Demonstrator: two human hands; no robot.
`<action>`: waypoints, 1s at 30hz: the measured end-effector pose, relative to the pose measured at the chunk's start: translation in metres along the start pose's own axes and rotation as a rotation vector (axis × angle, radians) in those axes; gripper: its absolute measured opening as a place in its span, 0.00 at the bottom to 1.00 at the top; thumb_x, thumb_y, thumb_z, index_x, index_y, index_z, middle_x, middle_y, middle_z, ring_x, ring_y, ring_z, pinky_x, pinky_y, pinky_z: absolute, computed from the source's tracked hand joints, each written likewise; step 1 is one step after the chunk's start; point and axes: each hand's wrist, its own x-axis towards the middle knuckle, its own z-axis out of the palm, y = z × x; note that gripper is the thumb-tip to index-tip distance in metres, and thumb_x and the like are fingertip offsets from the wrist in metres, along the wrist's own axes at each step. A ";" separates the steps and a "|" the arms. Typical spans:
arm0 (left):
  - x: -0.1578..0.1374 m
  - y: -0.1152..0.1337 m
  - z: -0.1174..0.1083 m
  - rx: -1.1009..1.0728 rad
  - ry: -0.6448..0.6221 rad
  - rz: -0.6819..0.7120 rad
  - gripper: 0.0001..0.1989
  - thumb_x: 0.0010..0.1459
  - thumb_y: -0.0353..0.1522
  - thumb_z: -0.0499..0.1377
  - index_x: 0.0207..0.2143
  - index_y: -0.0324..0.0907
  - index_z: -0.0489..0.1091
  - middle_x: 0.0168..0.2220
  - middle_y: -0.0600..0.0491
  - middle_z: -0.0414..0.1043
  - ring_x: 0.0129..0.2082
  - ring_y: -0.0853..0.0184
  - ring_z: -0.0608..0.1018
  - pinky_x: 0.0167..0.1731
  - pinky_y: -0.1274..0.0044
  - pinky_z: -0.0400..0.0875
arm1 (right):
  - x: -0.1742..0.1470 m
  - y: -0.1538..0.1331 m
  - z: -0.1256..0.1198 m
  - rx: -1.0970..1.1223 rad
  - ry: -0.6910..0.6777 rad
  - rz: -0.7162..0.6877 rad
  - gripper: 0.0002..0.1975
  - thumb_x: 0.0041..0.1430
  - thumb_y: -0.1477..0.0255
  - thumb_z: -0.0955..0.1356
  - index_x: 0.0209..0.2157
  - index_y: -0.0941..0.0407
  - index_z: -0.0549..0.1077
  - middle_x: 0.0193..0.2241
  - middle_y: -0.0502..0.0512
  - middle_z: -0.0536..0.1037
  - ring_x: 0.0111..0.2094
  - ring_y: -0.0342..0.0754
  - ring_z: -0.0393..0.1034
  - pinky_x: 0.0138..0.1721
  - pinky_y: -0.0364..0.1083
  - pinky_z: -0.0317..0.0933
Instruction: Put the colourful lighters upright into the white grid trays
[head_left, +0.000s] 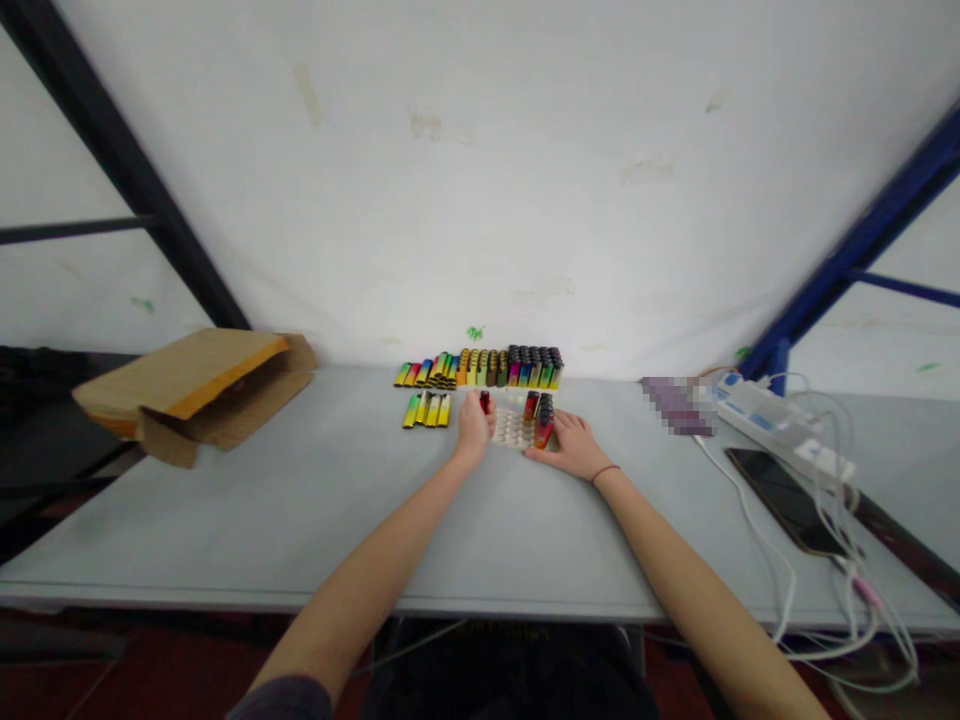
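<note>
A red lighter [485, 402] with a dark top is in my left hand [472, 428], its fingers closed round it, at the left end of a white tray [514, 430] with rows of round holes. My right hand [576, 447] holds the tray's right end, the thumb along the front and the fingers behind. Red and orange lighters with black tops [544, 422] stand upright in the right side of the tray. To the left of my left hand lie several yellow printed sleeves [427, 410].
Behind the tray stand rows of black-topped lighters [535, 367] and yellow-orange ones [482, 368], beside a pile of colourful sleeves [429, 371]. A cardboard box [195, 385] lies at left. At right are a phone [784, 498], a blurred-out object [679, 405], a power strip [780, 425] and cables.
</note>
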 end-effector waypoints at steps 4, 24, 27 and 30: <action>0.002 -0.001 -0.001 -0.011 -0.098 0.001 0.23 0.66 0.46 0.44 0.21 0.44 0.56 0.13 0.63 0.46 0.11 0.76 0.49 0.14 0.82 0.43 | 0.000 -0.001 -0.001 -0.006 -0.002 0.003 0.37 0.56 0.46 0.71 0.57 0.59 0.70 0.59 0.67 0.72 0.60 0.62 0.65 0.60 0.58 0.55; 0.012 -0.025 -0.007 0.770 -0.476 0.734 0.15 0.65 0.36 0.55 0.49 0.42 0.75 0.50 0.45 0.77 0.51 0.58 0.77 0.53 0.67 0.73 | 0.000 0.000 0.002 0.003 0.022 -0.013 0.36 0.57 0.46 0.70 0.58 0.55 0.69 0.60 0.65 0.72 0.61 0.62 0.64 0.58 0.58 0.57; 0.011 -0.023 -0.006 0.826 -0.421 0.759 0.15 0.65 0.34 0.55 0.52 0.43 0.73 0.50 0.46 0.77 0.50 0.59 0.78 0.55 0.66 0.72 | 0.000 0.000 0.002 -0.001 0.018 -0.009 0.36 0.57 0.46 0.70 0.58 0.56 0.69 0.59 0.65 0.72 0.61 0.62 0.64 0.59 0.58 0.56; 0.013 -0.022 -0.008 0.862 -0.388 0.746 0.16 0.65 0.33 0.56 0.55 0.44 0.70 0.49 0.48 0.78 0.47 0.61 0.80 0.53 0.67 0.74 | 0.000 0.000 0.002 0.004 0.010 -0.010 0.36 0.57 0.45 0.70 0.58 0.56 0.69 0.59 0.65 0.73 0.60 0.62 0.65 0.58 0.59 0.56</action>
